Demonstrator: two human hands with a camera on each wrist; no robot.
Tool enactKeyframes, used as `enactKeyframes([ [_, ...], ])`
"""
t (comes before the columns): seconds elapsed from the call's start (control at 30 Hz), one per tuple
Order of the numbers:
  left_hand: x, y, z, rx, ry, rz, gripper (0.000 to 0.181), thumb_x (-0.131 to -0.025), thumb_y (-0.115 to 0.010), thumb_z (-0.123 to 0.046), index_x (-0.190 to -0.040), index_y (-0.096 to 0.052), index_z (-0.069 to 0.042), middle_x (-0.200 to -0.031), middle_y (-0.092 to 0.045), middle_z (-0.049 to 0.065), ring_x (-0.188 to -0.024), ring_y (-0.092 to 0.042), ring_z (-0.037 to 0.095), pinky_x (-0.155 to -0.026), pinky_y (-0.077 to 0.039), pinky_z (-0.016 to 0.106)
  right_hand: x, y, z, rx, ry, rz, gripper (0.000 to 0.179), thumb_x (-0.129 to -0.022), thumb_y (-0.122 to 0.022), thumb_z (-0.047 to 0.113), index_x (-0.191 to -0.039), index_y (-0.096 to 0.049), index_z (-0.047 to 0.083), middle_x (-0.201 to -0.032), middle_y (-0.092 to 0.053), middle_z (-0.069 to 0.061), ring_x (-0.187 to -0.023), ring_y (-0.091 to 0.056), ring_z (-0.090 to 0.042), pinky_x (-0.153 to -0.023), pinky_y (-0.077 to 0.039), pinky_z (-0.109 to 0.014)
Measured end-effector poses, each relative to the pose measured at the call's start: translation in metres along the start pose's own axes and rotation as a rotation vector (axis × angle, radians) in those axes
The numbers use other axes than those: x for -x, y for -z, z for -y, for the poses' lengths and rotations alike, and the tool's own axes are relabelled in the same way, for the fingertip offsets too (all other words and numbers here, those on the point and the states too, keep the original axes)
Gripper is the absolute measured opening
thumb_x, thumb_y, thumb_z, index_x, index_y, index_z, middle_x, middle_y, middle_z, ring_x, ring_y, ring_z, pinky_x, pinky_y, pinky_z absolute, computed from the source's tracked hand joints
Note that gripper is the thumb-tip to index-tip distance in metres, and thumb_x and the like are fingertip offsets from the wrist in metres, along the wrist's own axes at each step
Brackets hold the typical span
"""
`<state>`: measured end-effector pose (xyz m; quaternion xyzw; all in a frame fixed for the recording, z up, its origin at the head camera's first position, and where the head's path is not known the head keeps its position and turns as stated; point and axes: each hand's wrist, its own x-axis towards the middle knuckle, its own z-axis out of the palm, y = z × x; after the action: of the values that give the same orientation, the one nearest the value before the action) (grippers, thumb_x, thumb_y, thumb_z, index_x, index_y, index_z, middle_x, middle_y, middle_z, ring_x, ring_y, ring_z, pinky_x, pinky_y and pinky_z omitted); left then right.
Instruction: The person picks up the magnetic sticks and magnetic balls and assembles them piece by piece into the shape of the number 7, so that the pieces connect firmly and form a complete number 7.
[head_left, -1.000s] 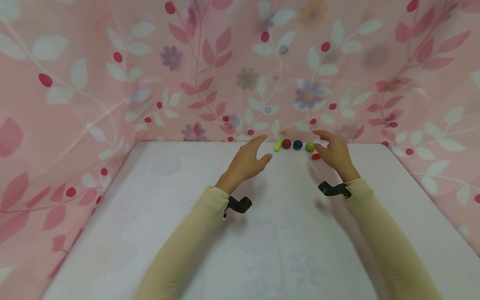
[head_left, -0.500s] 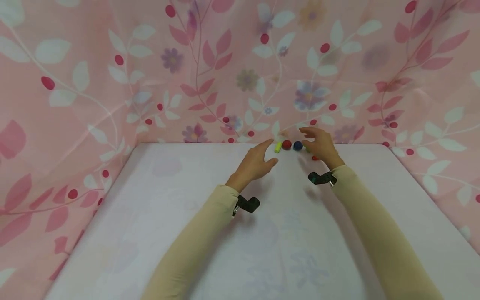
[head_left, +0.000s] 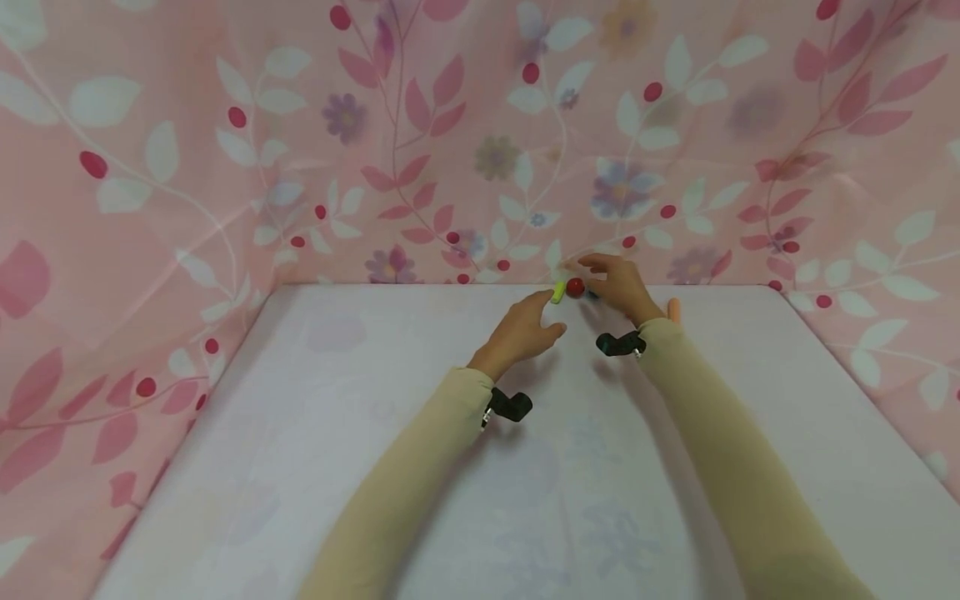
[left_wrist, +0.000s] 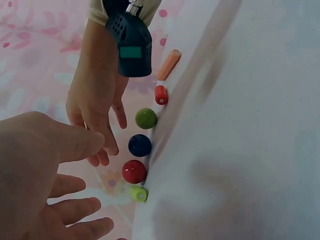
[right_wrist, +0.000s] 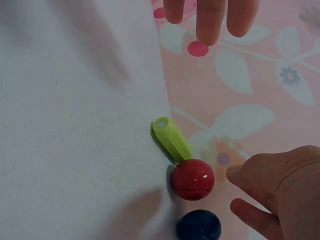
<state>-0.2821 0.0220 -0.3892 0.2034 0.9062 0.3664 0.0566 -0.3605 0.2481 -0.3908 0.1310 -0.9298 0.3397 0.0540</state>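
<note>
Several small toy pieces lie in a row along the table's far edge. They are a ribbed yellow-green piece (right_wrist: 172,140), a red ball (right_wrist: 192,179), a dark blue ball (left_wrist: 140,145), a green ball (left_wrist: 146,118), a short red cylinder (left_wrist: 161,95) and an orange stick (left_wrist: 169,65). My left hand (head_left: 519,333) is just left of the yellow-green piece, thumb and fingers spread, holding nothing. Over the right part of the row, my right hand (head_left: 618,285) hovers with loosely bent fingers and nothing in them. In the head view it hides the green ball and red cylinder.
A white-covered table (head_left: 420,467) carries the row. Right behind its far edge hangs a pink floral curtain (head_left: 450,150), which also runs down both sides. Dark wrist cameras (head_left: 512,406) are strapped under the sleeves.
My right hand has moved left along the row, from beside the green ball toward the red ball, uncovering the orange stick. My left hand has shifted right, up to the yellow-green piece.
</note>
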Motion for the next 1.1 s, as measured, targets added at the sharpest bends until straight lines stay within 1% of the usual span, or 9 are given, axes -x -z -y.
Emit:
enactKeyframes([
  [0.17, -0.003, -0.005, 0.0, -0.002, -0.004, 0.026, 0.069, -0.103, -0.065, -0.029, -0.16, -0.036, -0.003, -0.162, -0.04, 0.011, -0.149, -0.036, 0.024, -0.121, -0.029, 0.036, -0.003, -0.006, -0.001, -0.023, 0.007, 0.027, 0.044, -0.1, -0.064, 0.004, -0.143, -0.058, -0.004, -0.145, -0.055, -0.026, -0.126, -0.057, -0.047, -0.105, -0.047, -0.058],
  [0.27, -0.003, -0.008, -0.001, 0.005, 0.012, 0.036, 0.07, -0.103, -0.065, -0.029, -0.161, -0.035, -0.003, -0.162, -0.04, 0.011, -0.149, -0.036, 0.025, -0.12, -0.03, 0.036, -0.006, -0.01, -0.004, -0.021, 0.007, 0.036, 0.044, -0.101, -0.065, 0.004, -0.144, -0.057, -0.003, -0.144, -0.056, -0.025, -0.125, -0.057, -0.046, -0.105, -0.048, -0.057],
  [0.37, -0.003, -0.01, -0.002, 0.004, 0.024, 0.047, 0.07, -0.103, -0.066, -0.028, -0.161, -0.035, -0.003, -0.162, -0.039, 0.012, -0.149, -0.035, 0.025, -0.12, -0.03, 0.037, -0.008, -0.015, -0.008, 0.013, 0.003, 0.05, 0.046, -0.101, -0.066, 0.005, -0.146, -0.057, -0.001, -0.145, -0.056, -0.023, -0.127, -0.056, -0.044, -0.105, -0.047, -0.056],
  [0.47, -0.005, -0.013, -0.003, -0.017, 0.018, 0.059, 0.069, -0.103, -0.066, -0.027, -0.16, -0.035, -0.003, -0.162, -0.039, 0.013, -0.149, -0.036, 0.027, -0.121, -0.029, 0.036, -0.01, -0.018, -0.01, 0.07, -0.017, 0.056, 0.047, -0.101, -0.068, 0.008, -0.146, -0.059, 0.003, -0.145, -0.058, -0.021, -0.125, -0.056, -0.043, -0.105, -0.043, -0.061],
  [0.6, -0.006, -0.017, -0.002, -0.05, 0.008, 0.068, 0.07, -0.103, -0.065, -0.027, -0.16, -0.035, -0.001, -0.162, -0.039, 0.015, -0.149, -0.035, 0.027, -0.121, -0.027, 0.034, -0.01, -0.02, -0.012, 0.13, -0.052, 0.054, 0.046, -0.099, -0.07, 0.014, -0.143, -0.062, 0.006, -0.14, -0.062, -0.02, -0.122, -0.057, -0.044, -0.102, -0.039, -0.068],
  [0.7, -0.007, -0.018, -0.001, -0.054, 0.007, 0.073, 0.072, -0.102, -0.066, -0.027, -0.161, -0.033, 0.0, -0.163, -0.038, 0.015, -0.15, -0.035, 0.027, -0.122, -0.026, 0.034, -0.011, -0.021, -0.013, 0.166, -0.058, 0.058, 0.042, -0.099, -0.071, 0.016, -0.14, -0.065, 0.007, -0.135, -0.065, -0.019, -0.121, -0.057, -0.044, -0.101, -0.039, -0.068],
  [0.9, -0.009, -0.021, 0.0, -0.027, -0.004, 0.061, 0.075, -0.102, -0.068, -0.026, -0.161, -0.031, 0.0, -0.164, -0.036, 0.014, -0.149, -0.035, 0.028, -0.121, -0.029, 0.038, -0.009, -0.021, -0.014, 0.172, -0.045, 0.05, 0.037, -0.098, -0.073, 0.015, -0.134, -0.067, 0.007, -0.132, -0.067, -0.018, -0.122, -0.057, -0.043, -0.101, -0.037, -0.069],
  [1.0, -0.009, -0.019, 0.001, -0.022, 0.005, 0.04, 0.074, -0.102, -0.068, -0.026, -0.161, -0.031, -0.001, -0.164, -0.036, 0.013, -0.149, -0.035, 0.029, -0.121, -0.029, 0.038, -0.008, -0.023, -0.011, 0.15, -0.028, 0.024, 0.037, -0.097, -0.074, 0.015, -0.133, -0.068, 0.007, -0.131, -0.068, -0.017, -0.118, -0.06, -0.041, -0.102, -0.037, -0.068],
  [1.1, -0.01, -0.018, -0.002, -0.02, 0.005, 0.018, 0.073, -0.102, -0.067, -0.025, -0.161, -0.032, -0.001, -0.163, -0.037, 0.013, -0.149, -0.035, 0.029, -0.121, -0.029, 0.038, -0.005, -0.021, -0.01, 0.128, -0.004, -0.021, 0.039, -0.097, -0.075, 0.015, -0.134, -0.068, 0.006, -0.129, -0.069, -0.017, -0.112, -0.064, -0.04, -0.104, -0.036, -0.067],
])
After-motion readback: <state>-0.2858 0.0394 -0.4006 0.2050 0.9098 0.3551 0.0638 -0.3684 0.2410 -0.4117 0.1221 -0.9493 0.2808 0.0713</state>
